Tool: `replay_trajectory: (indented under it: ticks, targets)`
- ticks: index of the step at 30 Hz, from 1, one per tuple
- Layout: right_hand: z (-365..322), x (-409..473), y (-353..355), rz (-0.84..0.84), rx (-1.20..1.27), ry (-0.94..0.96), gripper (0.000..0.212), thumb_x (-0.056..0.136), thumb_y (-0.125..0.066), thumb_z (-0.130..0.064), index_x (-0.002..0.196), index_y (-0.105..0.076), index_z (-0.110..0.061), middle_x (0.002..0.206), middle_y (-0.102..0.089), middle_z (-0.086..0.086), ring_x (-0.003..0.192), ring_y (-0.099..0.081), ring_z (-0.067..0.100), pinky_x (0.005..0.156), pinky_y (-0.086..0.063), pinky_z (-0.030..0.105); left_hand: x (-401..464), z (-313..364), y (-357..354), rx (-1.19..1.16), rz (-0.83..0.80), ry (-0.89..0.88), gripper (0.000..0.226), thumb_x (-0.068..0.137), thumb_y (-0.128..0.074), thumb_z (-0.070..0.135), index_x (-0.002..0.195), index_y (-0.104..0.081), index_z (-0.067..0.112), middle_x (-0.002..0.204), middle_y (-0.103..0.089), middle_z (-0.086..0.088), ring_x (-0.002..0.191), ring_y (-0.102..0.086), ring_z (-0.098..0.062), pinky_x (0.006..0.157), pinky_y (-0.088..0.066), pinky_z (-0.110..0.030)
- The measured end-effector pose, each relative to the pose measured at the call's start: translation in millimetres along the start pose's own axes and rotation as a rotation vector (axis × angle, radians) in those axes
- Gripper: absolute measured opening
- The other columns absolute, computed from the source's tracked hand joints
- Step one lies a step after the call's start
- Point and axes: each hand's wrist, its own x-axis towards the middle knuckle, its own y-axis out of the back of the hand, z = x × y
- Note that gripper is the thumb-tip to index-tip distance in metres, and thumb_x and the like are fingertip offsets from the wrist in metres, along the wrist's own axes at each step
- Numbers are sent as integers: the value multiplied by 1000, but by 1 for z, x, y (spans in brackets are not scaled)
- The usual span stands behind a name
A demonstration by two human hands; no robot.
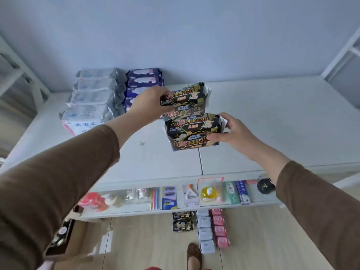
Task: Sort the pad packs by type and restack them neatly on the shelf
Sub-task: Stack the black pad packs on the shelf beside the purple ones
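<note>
Head view: stacking black packs at frame centre.
Left hand (151, 103) grips upper black pack (183, 94), right hand (231, 131) grips lower pack (192, 129); next, likely set beside purple stack (144, 82).

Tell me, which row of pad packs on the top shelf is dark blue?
The dark blue packs are the row next to the pale grey-white packs, toward the left hand. The black packs in the hands have gold and red print instead.

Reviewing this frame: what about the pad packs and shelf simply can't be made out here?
- Head view: left hand covers the near dark blue packs, so their count is unclear.
- Whether the black packs rest on the shelf or hang above it.
- Floor packs: labels too small.
- Lower-shelf goods: blurred.
</note>
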Motion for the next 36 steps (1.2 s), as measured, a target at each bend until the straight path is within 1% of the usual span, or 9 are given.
replay_trajectory:
  ticks: [4,11,14,17,19,23,27,32,36]
  targets:
    - [6,47,12,10,14,-10,45,75,-85,-10,114,-62,-14,103,-72,4,90,-68,10,64,-55,19,72,-8,-17,59,-25,-28,36,80,-76,33,110,-67,15,106,-58,-6,98,-55,-25,80,-48,-39]
    - [30,115,23,75,-38,-67,45,76,-85,-11,114,-62,-20,109,-71,0,100,-68,24,66,-61,33,183,-43,-47,184,-11,-33,46,83,-73,37,124,-65,20,112,-56,-8,110,-49,-28,86,-48,-42]
    - [41,143,24,118,-83,-100,48,75,-85,-11,116,-61,-20,111,-71,4,102,-69,32,78,-61,49,223,-59,-62,206,-24,-23,41,82,-73,34,121,-67,21,110,-55,-9,110,-49,-29,79,-49,-41]
    - [48,167,26,148,-129,-127,47,76,-84,-14,116,-61,-23,111,-72,3,101,-70,32,84,-58,52,254,-72,-76,208,-69,-33,38,82,-73,30,118,-68,19,109,-54,-12,108,-50,-31,83,-51,-44]
    - [50,182,26,180,-152,-131,47,76,-84,-18,116,-61,-27,110,-72,0,103,-68,29,83,-59,44,268,-78,-84,197,-85,-37,37,81,-74,29,116,-69,16,111,-56,-13,107,-52,-32,84,-50,-43]
    - [54,208,25,267,-181,-122,47,74,-85,-24,115,-61,-30,108,-71,-6,100,-65,18,60,-50,10,280,-89,-96,129,-38,-48,35,80,-73,28,108,-60,10,108,-61,-9,103,-55,-32,78,-50,-42]
    - [61,234,26,295,-185,-143,49,74,-84,-24,117,-60,-31,110,-70,-8,110,-62,23,84,-58,41,285,-94,-95,184,-79,-96,37,80,-72,35,106,-61,11,106,-61,-9,105,-53,-30,77,-48,-40]
    - [64,267,25,294,-123,-119,49,76,-85,-15,118,-62,-21,110,-72,-1,109,-65,25,84,-58,34,281,-99,-76,194,-135,-87,54,90,-58,51,130,-60,15,133,-50,-12,121,-49,-31,96,-47,-44]
    - [65,290,21,276,-142,-120,48,78,-82,-9,122,-62,-11,115,-71,5,108,-67,25,95,-54,40,258,-107,-59,99,-59,-16,45,94,-49,43,128,-61,16,131,-50,-7,117,-53,-27,92,-46,-40]
